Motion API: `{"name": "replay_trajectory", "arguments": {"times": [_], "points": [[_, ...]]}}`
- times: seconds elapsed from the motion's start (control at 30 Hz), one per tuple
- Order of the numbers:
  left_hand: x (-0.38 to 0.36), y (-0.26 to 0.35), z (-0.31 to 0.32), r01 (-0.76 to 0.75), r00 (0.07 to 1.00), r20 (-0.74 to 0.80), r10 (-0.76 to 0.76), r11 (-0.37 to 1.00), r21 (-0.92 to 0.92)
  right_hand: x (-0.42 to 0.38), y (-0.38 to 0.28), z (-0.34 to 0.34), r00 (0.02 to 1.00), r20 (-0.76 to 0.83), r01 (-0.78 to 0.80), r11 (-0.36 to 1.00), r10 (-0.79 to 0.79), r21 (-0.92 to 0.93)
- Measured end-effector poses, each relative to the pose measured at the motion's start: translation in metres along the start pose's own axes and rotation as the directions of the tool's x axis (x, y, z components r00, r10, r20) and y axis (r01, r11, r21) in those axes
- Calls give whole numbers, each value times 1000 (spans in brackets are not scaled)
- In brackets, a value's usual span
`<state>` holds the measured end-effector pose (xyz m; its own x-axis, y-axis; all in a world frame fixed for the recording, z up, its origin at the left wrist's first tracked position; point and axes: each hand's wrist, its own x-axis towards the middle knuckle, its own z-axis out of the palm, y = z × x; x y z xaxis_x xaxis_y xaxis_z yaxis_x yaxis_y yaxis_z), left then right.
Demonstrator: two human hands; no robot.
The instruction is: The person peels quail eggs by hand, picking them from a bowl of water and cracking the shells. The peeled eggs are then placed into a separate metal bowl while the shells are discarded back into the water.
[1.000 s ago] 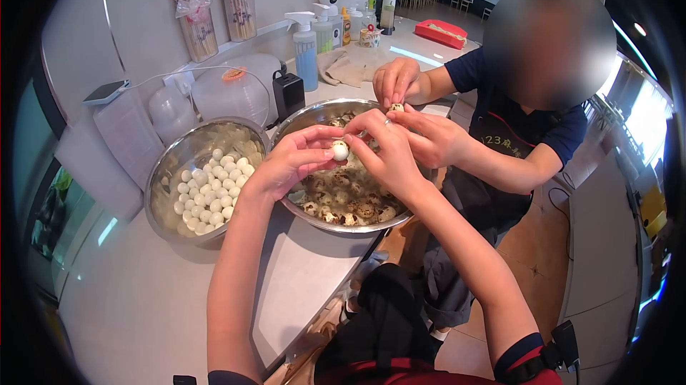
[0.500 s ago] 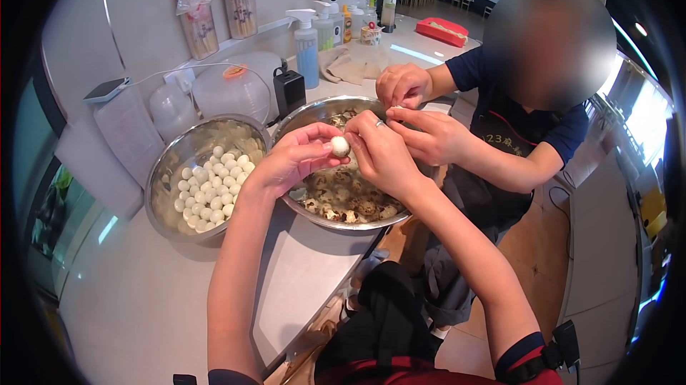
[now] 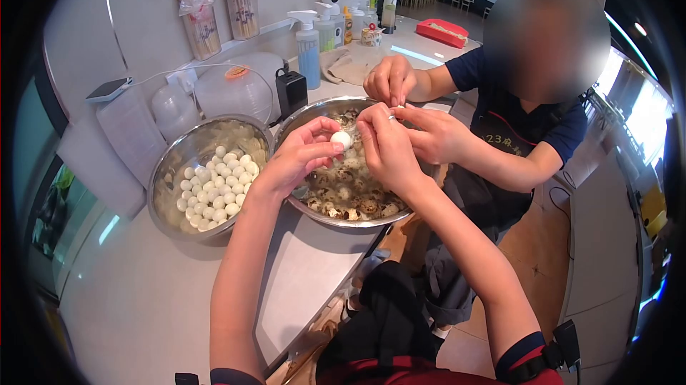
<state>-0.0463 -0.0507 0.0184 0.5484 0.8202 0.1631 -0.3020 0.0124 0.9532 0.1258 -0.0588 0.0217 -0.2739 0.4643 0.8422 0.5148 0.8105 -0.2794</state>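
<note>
Egg [image 3: 341, 141]: peeled, above the bowl [image 3: 343, 223], pinched in left hand [image 3: 304, 151] fingertips. Long axis unclear; looks near-round. Right hand [image 3: 386, 143]: also over the bowl, just beside the egg, fingers bunched; cannot tell if they grip shell. Left hand nearer: in contact. Peeled eggs [image 3: 214, 191] left of the bowl.

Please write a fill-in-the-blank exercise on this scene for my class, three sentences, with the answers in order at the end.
The person's ____ hand holds a peeled white egg.
The metal bowl on the picture's ____ side holds speckled shells.
The outer wall of the shallow tray is ____.

Missing words: left; right; red.
</note>
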Motion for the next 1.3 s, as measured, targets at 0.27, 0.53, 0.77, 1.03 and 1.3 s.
{"name": "replay_trajectory", "arguments": {"times": [0.27,0.53,0.77,1.03,1.3], "points": [[-4,5,2,-2,999,53,5,998,-69,-1,-5,-2,997,24,-75,991,73,115],[-2,3,3,28,999,22,-27,999,-46,-1,-3,1,995,96,11,987,-27,160],[-3,3,6,-14,999,45,15,999,-29,-1,-7,-2,1000,20,-11,994,9,104],[-2,4,4,23,1000,10,-22,997,-68,-1,-6,-1,1000,0,18,990,-18,139],[-1,2,5,-31,1000,2,31,999,-25,-2,4,1,986,-165,-18,997,30,78]]}}
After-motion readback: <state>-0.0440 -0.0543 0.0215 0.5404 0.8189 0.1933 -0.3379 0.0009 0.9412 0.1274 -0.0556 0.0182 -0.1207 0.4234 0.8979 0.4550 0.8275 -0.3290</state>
